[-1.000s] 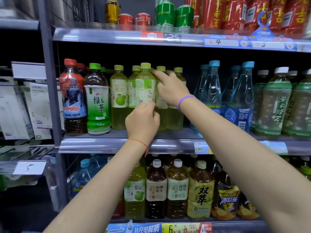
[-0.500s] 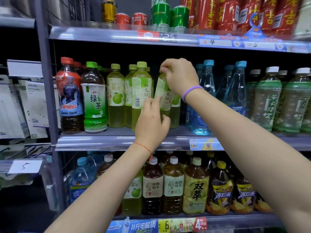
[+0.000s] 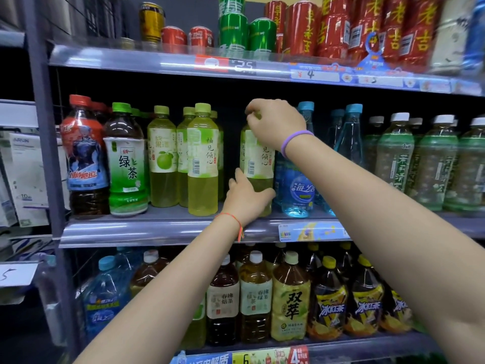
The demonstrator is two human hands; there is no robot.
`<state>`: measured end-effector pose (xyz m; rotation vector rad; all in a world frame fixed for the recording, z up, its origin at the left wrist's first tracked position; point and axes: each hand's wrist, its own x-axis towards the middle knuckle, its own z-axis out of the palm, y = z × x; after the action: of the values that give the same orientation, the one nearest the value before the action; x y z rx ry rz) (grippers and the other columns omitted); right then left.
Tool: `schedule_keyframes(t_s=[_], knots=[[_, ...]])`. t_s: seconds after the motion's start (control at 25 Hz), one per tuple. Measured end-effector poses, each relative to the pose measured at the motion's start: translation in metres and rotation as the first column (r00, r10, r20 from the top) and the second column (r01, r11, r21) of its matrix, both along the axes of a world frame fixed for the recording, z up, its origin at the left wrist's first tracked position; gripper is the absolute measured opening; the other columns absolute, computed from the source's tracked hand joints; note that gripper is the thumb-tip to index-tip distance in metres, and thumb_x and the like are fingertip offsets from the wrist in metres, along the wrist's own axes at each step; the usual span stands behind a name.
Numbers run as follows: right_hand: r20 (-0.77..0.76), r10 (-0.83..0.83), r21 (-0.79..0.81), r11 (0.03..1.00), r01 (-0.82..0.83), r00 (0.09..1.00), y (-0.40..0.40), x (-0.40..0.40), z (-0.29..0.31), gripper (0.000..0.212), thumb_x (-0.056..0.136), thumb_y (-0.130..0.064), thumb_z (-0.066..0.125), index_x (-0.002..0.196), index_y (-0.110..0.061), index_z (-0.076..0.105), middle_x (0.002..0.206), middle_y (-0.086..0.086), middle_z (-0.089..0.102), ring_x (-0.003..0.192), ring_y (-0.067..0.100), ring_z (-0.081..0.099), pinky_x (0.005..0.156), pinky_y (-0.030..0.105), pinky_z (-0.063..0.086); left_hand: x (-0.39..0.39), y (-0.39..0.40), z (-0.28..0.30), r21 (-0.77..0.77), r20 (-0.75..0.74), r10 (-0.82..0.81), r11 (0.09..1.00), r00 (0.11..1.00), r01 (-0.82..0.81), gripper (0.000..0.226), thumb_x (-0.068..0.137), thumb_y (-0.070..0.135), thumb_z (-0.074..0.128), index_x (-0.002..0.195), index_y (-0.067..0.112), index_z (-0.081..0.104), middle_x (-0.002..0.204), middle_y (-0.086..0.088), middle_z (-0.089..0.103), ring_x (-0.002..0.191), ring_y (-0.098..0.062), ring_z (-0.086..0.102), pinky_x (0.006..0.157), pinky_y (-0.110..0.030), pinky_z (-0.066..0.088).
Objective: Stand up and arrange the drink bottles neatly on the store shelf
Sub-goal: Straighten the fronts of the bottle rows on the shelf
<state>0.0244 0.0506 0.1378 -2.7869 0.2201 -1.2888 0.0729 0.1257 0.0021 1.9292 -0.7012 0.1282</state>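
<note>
Nearest to you, both of your bare forearms reach up from the bottom of the view toward the middle shelf [image 3: 168,228]. Your left hand [image 3: 245,198], with a thin red string at the wrist, wraps around the lower body of a yellow-green pomelo drink bottle [image 3: 258,164], fingers curled against its base just above the shelf edge. Your right hand [image 3: 275,124], wearing a purple band, is clenched over the top of that same bottle, covering its cap. So both hands grasp the one bottle, which looks upright; whether its base rests on the shelf or sits just off it is hidden behind your left hand.

The held bottle sits at the front of the middle shelf, just beside a blue water bottle [image 3: 299,185] on its right. On its left there is a dark gap, then a matching pomelo bottle [image 3: 202,158] standing upright at the shelf front. Further left stand an apple-label green bottle [image 3: 162,156], a green tea bottle [image 3: 127,164] and a red-capped dark drink bottle [image 3: 85,158]. To the far right is a row of white-capped pale green bottles [image 3: 396,158].

Below, the lower shelf carries larger tea bottles [image 3: 256,298]. Above, the top shelf holds green cans [image 3: 232,30] and red cans [image 3: 301,27], blurred toward the right.
</note>
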Motion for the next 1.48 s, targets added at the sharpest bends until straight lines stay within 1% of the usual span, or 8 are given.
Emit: schedule_keyframes(t_s=[0.16, 0.36, 0.68, 0.88, 1.04, 1.2, 1.36, 1.48], knots=[[-0.118, -0.007, 0.034, 0.999, 0.011, 0.993, -0.002, 0.002, -0.012, 0.044, 0.094, -0.042, 0.053, 0.137, -0.034, 0.05, 0.133, 0.012, 0.047, 0.12, 0.035, 0.047, 0.093, 0.04, 0.044, 0.016, -0.005, 0.012, -0.153, -0.111, -0.118, 0.983, 0.987, 0.1, 0.135, 0.063, 0.05, 0.083, 0.155, 0.014, -0.01, 0.152, -0.008, 0.035, 0.137, -0.025, 0.039, 0.112, -0.041, 0.036], [-0.17, 0.099, 0.141, 0.987, -0.076, 0.98, -0.003, 0.004, -0.028, 0.049, 0.094, -0.035, 0.058, 0.14, -0.033, 0.043, 0.132, 0.013, 0.038, 0.082, 0.028, 0.056, 0.072, 0.03, 0.046, 0.031, -0.008, 0.014, -0.283, -0.182, -0.259, 0.938, 0.949, 0.202, 0.128, 0.067, 0.027, 0.089, 0.155, 0.021, -0.003, 0.138, -0.003, 0.05, 0.124, -0.02, 0.05, 0.101, -0.033, 0.043], [-0.099, 0.096, 0.184, 0.98, -0.076, 0.99, -0.001, 0.004, -0.033, 0.048, 0.089, -0.029, 0.059, 0.135, -0.03, 0.046, 0.127, 0.012, 0.036, 0.105, 0.035, 0.051, 0.087, 0.037, 0.049, 0.025, -0.015, 0.014, -0.156, -0.152, -0.162, 0.978, 0.975, 0.139, 0.145, 0.037, 0.063, 0.084, 0.152, 0.037, 0.001, 0.144, -0.005, 0.042, 0.129, -0.025, 0.045, 0.108, -0.049, 0.041], [0.228, -0.092, -0.07, 0.991, 0.11, 0.969, 0.024, -0.002, -0.04, 0.046, 0.084, -0.016, 0.052, 0.13, -0.021, 0.052, 0.142, 0.025, 0.036, 0.137, 0.046, 0.026, 0.107, 0.049, 0.028, -0.015, 0.009, 0.007, -0.121, 0.222, -0.01, 0.992, 0.975, 0.038, 0.106, 0.061, 0.056, 0.07, 0.149, 0.024, 0.021, 0.138, -0.008, 0.044, 0.128, -0.028, 0.044, 0.102, -0.048, 0.043], [0.431, 0.185, -0.143, 0.98, -0.135, 0.883, 0.05, 0.008, -0.044, 0.035, 0.08, -0.012, 0.052, 0.114, -0.007, 0.059, 0.111, 0.02, 0.056, 0.106, 0.041, 0.053, 0.089, 0.045, 0.044, -0.031, 0.051, -0.013, -0.356, 0.531, 0.498, 0.865, 0.685, -0.353, 0.068, 0.077, 0.027, 0.064, 0.138, 0.008, 0.041, 0.145, -0.015, 0.038, 0.134, -0.034, 0.035, 0.11, -0.05, 0.032], [0.114, 0.247, 0.319, 0.908, -0.271, 0.962, 0.071, 0.027, -0.052, 0.066, 0.093, -0.035, 0.061, 0.145, -0.011, 0.029, 0.129, 0.017, 0.048, 0.105, 0.035, 0.056, 0.087, 0.04, 0.048, -0.005, 0.076, -0.006, -0.223, 0.226, 0.471, 0.877, 0.853, -0.425, 0.079, 0.083, 0.027, 0.065, 0.148, 0.006, 0.024, 0.146, -0.016, 0.036, 0.134, -0.034, 0.034, 0.107, -0.046, 0.031], [0.087, 0.208, 0.229, 0.947, -0.223, 0.974, 0.076, 0.036, -0.056, 0.09, 0.089, -0.038, 0.066, 0.156, -0.017, 0.01, 0.135, 0.017, 0.038, 0.104, 0.033, 0.056, 0.086, 0.037, 0.049, 0.003, 0.082, -0.004, -0.144, 0.261, 0.325, 0.944, 0.909, -0.296, 0.076, 0.085, 0.029, 0.064, 0.147, 0.008, 0.026, 0.147, -0.012, 0.035, 0.136, -0.031, 0.031, 0.107, -0.039, 0.031], [0.111, 0.156, 0.087, 0.982, -0.166, 0.982, 0.071, 0.037, -0.05, 0.077, 0.088, -0.019, 0.061, 0.153, -0.027, 0.021, 0.135, 0.018, 0.035, 0.116, 0.035, 0.046, 0.095, 0.038, 0.044, 0.008, 0.078, 0.002, -0.094, 0.266, 0.206, 0.978, 0.942, -0.188, 0.069, 0.086, 0.032, 0.063, 0.144, 0.012, 0.033, 0.146, -0.009, 0.039, 0.133, -0.029, 0.037, 0.106, -0.042, 0.037]])
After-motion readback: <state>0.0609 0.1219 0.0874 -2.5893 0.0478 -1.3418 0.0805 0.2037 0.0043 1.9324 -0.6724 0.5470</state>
